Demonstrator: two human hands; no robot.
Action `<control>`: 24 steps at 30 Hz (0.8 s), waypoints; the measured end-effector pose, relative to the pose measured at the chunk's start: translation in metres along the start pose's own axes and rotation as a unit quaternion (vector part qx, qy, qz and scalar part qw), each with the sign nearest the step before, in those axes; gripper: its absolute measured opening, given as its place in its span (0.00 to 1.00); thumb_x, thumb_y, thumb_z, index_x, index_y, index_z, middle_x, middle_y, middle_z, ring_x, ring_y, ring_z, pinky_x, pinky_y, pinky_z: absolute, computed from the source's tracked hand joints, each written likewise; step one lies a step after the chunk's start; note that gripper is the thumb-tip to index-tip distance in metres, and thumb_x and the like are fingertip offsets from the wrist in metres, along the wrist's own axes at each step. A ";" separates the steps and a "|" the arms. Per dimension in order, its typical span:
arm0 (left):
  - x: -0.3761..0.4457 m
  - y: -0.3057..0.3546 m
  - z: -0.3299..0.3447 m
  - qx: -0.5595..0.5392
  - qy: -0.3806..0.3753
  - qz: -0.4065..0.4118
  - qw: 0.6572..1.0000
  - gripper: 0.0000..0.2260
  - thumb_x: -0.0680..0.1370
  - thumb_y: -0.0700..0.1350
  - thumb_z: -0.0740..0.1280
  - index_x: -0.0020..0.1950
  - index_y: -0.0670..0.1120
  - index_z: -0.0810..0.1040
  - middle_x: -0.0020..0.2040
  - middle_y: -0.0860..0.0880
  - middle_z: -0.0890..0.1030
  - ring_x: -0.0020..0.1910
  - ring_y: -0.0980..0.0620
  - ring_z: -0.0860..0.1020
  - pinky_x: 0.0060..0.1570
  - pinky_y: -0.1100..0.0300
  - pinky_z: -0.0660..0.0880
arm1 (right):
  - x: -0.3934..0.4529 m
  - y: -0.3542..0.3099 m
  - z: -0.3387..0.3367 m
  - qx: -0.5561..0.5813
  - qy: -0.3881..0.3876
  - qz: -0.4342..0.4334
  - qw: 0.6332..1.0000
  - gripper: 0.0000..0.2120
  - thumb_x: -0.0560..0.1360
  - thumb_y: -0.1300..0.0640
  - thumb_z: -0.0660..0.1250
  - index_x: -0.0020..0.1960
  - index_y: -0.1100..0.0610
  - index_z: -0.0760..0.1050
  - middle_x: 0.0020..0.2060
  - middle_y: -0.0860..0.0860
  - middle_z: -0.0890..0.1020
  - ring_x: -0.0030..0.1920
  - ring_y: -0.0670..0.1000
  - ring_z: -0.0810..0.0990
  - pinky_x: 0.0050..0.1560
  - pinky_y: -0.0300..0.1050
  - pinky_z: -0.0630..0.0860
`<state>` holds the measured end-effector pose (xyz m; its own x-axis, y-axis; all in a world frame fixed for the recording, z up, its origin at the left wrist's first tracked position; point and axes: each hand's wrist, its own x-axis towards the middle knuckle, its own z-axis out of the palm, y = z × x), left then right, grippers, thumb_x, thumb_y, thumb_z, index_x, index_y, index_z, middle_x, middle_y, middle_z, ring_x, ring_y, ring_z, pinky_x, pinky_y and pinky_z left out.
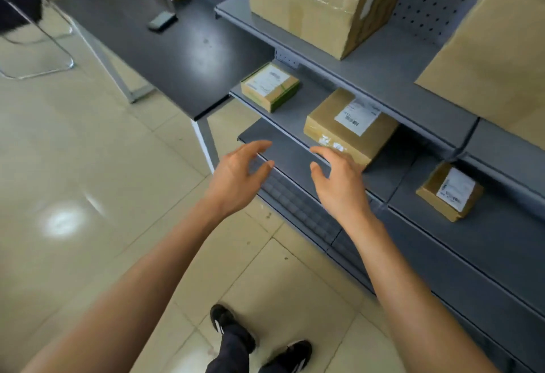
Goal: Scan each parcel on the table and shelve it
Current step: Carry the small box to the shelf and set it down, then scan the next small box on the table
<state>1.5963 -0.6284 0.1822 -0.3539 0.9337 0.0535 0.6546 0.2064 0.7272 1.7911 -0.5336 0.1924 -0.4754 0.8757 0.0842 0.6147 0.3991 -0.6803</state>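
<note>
Before the shelf (283, 125), left hand (236, 178) and right hand (339, 184) reach forward, fingers loosely spread, holding nothing

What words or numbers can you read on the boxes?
None can be read.
Small box label: too blurred.
Middle box label: barcode and print, too small.
Right box label: too blurred.
Big box: no readable print.

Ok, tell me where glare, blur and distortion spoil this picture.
Head view: ceiling-light glare sits on the dark table and the floor tiles; motion blur softens the parcel labels, as on the parcel just beyond the right hand; wide-angle distortion bends the shelf edges and stretches both forearms.
</note>
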 end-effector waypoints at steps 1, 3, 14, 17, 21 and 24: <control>-0.002 -0.008 -0.015 -0.006 0.014 -0.005 1.000 0.18 0.82 0.55 0.65 0.72 0.55 0.73 0.66 0.56 0.79 0.64 0.56 0.76 0.61 0.50 0.78 | 0.004 -0.016 0.009 0.000 -0.011 -0.015 1.000 0.16 0.83 0.57 0.64 0.70 0.54 0.76 0.66 0.49 0.79 0.70 0.51 0.72 0.70 0.47 0.69; -0.003 -0.023 -0.047 -0.020 0.048 -0.016 0.999 0.18 0.82 0.54 0.65 0.72 0.55 0.74 0.63 0.58 0.80 0.61 0.58 0.77 0.59 0.51 0.78 | 0.012 -0.047 0.025 0.004 -0.033 -0.043 0.999 0.16 0.83 0.57 0.64 0.70 0.54 0.75 0.68 0.48 0.78 0.70 0.50 0.71 0.71 0.45 0.68; -0.009 -0.109 -0.183 -0.046 0.148 -0.083 0.984 0.16 0.82 0.51 0.67 0.70 0.56 0.76 0.59 0.60 0.80 0.59 0.61 0.77 0.60 0.52 0.77 | 0.059 -0.179 0.107 0.042 -0.081 -0.123 0.988 0.17 0.82 0.58 0.65 0.71 0.52 0.75 0.67 0.47 0.78 0.70 0.46 0.71 0.68 0.38 0.65; -0.013 -0.129 -0.205 -0.041 0.171 -0.094 0.980 0.16 0.81 0.52 0.67 0.70 0.57 0.76 0.58 0.60 0.81 0.58 0.62 0.78 0.58 0.52 0.78 | 0.068 -0.203 0.126 0.048 -0.103 -0.140 0.984 0.18 0.82 0.58 0.66 0.71 0.52 0.74 0.67 0.47 0.78 0.70 0.47 0.71 0.69 0.40 0.67; -0.005 -0.155 -0.229 -0.034 0.200 -0.104 0.974 0.16 0.81 0.53 0.67 0.69 0.57 0.76 0.58 0.61 0.81 0.57 0.62 0.78 0.57 0.52 0.79 | 0.091 -0.228 0.151 0.049 -0.125 -0.159 0.978 0.18 0.82 0.59 0.65 0.72 0.54 0.74 0.68 0.47 0.77 0.71 0.47 0.71 0.68 0.35 0.65; 0.010 -0.174 -0.242 -0.031 0.209 -0.117 0.970 0.17 0.80 0.54 0.67 0.69 0.59 0.76 0.58 0.62 0.81 0.58 0.64 0.77 0.56 0.56 0.78 | 0.119 -0.244 0.171 0.047 -0.133 -0.175 0.974 0.19 0.82 0.59 0.65 0.72 0.53 0.74 0.69 0.47 0.77 0.71 0.46 0.71 0.68 0.33 0.64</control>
<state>1.3172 -0.7258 0.2212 -0.7374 0.6596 0.1454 0.4866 0.3694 0.7917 1.4767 -0.5735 0.2438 -0.7998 0.5839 0.1390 0.3317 0.6230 -0.7084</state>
